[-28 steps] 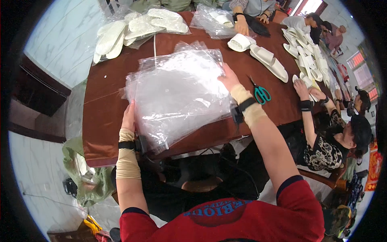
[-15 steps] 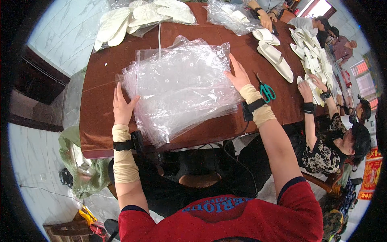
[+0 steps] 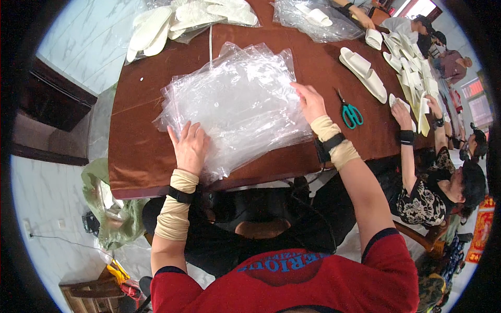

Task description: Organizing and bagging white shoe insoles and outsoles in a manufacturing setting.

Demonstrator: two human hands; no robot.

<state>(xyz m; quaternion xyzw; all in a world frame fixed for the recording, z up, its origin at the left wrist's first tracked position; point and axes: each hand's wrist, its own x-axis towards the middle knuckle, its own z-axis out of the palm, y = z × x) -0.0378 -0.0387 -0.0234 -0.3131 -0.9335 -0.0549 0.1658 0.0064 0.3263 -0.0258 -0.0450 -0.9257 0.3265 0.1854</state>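
Note:
A loose stack of clear plastic bags (image 3: 240, 104) lies on the brown-covered table before me, its sheets fanned at uneven angles. My left hand (image 3: 190, 148) rests palm down on the stack's near left part, fingers spread. At the right edge, my right hand (image 3: 311, 103) has its fingers bent together, pinching the bags' margin; how many sheets it holds I cannot tell. Just right of that hand lie scissors (image 3: 352, 116) with teal handles. Beyond them is a white slipper (image 3: 364, 75).
White slippers (image 3: 151, 32) in clear plastic lie at the far left. Another bagged slipper (image 3: 315, 15) sits at the far middle. A heap of slippers (image 3: 412, 68) covers the right side, where a co-worker's hands (image 3: 402, 115) handle some. A green sack (image 3: 112, 208) stands left of the table.
My left hand has moved right, from beside the stack onto it. My right hand's fingers have bent onto the edge. The bags have shifted slightly. A far co-worker's hand has moved right with a slipper.

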